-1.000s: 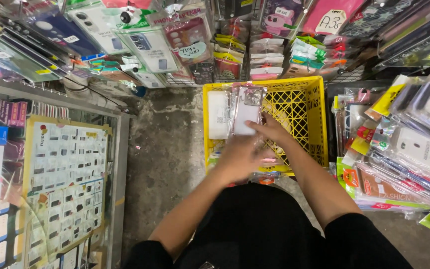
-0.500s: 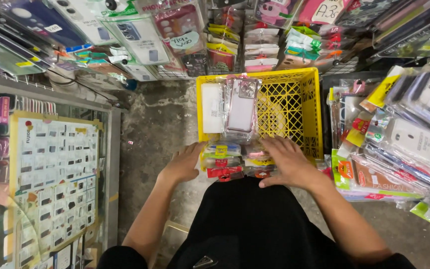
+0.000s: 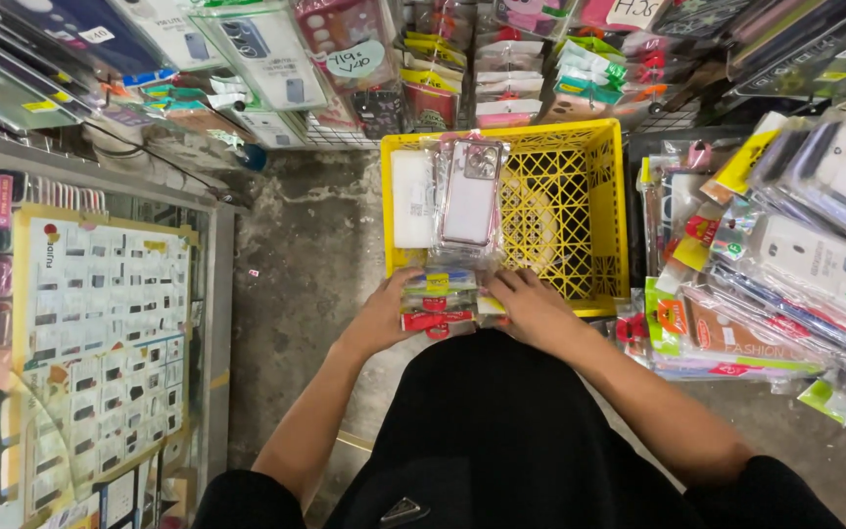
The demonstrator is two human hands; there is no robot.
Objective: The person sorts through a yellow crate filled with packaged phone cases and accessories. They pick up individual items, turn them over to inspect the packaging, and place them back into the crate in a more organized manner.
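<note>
My left hand (image 3: 381, 315) and my right hand (image 3: 529, 306) clasp a stack of packaged phone cases (image 3: 440, 302) from both sides, at the near edge of a yellow plastic crate (image 3: 602, 211). The stack's ends show red and yellow header cards. Inside the crate's left part stand more clear-wrapped phone cases (image 3: 469, 194), one pale pink with a camera cut-out, and a white pack (image 3: 411, 198). The right part of the crate shows bare lattice. My lap in black cloth fills the lower middle.
A glass counter (image 3: 100, 323) with a sheet of small cards stands at the left. Piles of packaged cases (image 3: 785, 264) spread at the right, and more hang on a rack (image 3: 501, 69) behind the crate. Stained concrete floor (image 3: 301, 264) lies between counter and crate.
A second ago both hands were up over the crate at the standing cases. They have come down and back to the near rim and closed around the stack of packs.
</note>
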